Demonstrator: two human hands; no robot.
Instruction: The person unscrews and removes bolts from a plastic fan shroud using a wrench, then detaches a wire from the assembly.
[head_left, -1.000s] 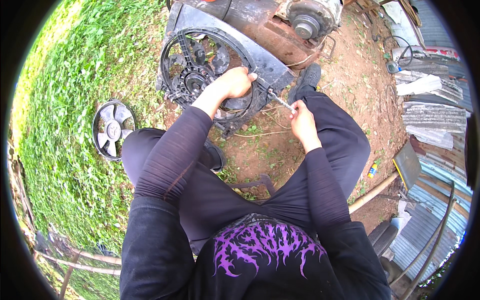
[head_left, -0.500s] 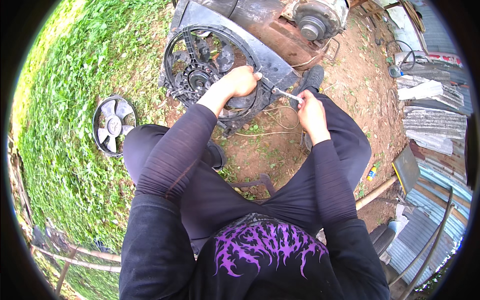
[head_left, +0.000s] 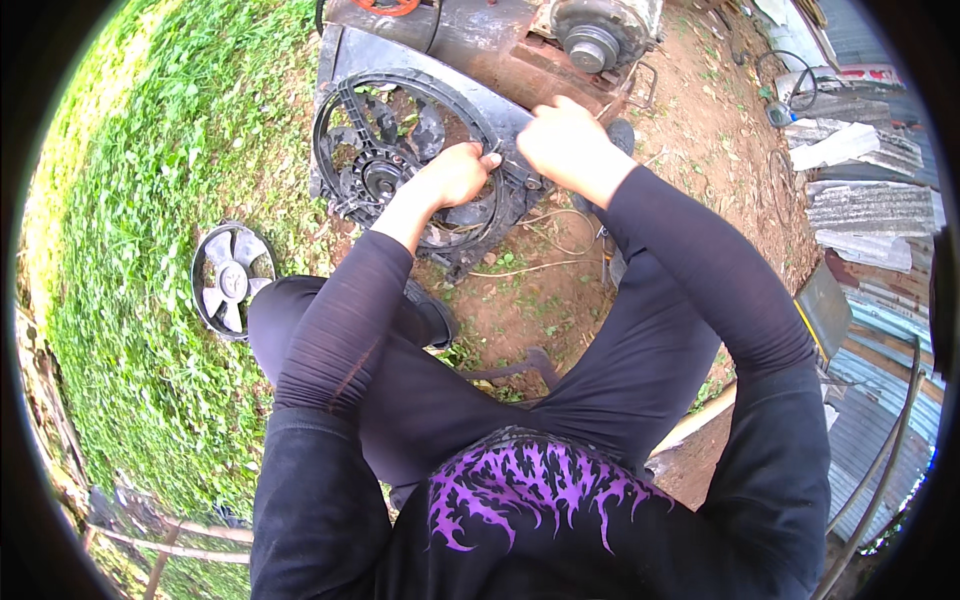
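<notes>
Fan frame (head_left: pixel 500 118), black and dusty, sits toward the far end of the bare soil (head_left: pixel 540 325) between the person's legs, just short of a rusty tank (head_left: pixel 470 40). The left hand (head_left: pixel 458 178) curls over the right edge of its round ring, fingers bent and gathered, thumb at the rim. The right hand (head_left: pixel 568 142) is bunched over the frame's right corner; from where I stand its back hides the fingertips, so I can't make out whether they pinch anything. Inside the ring, left of both hands, dark blades (head_left: pixel 428 132) surround a hub (head_left: pixel 381 180). Near the tank's right end sits a motor with a grey pulley (head_left: pixel 592 48). Another fan (head_left: pixel 232 282), pale-bladed within a black ring, lies on the grass (head_left: pixel 130 250) just beside the left knee (head_left: pixel 287 315). Along the soil's right edge, corrugated sheets (head_left: pixel 868 208) lie in a row.
</notes>
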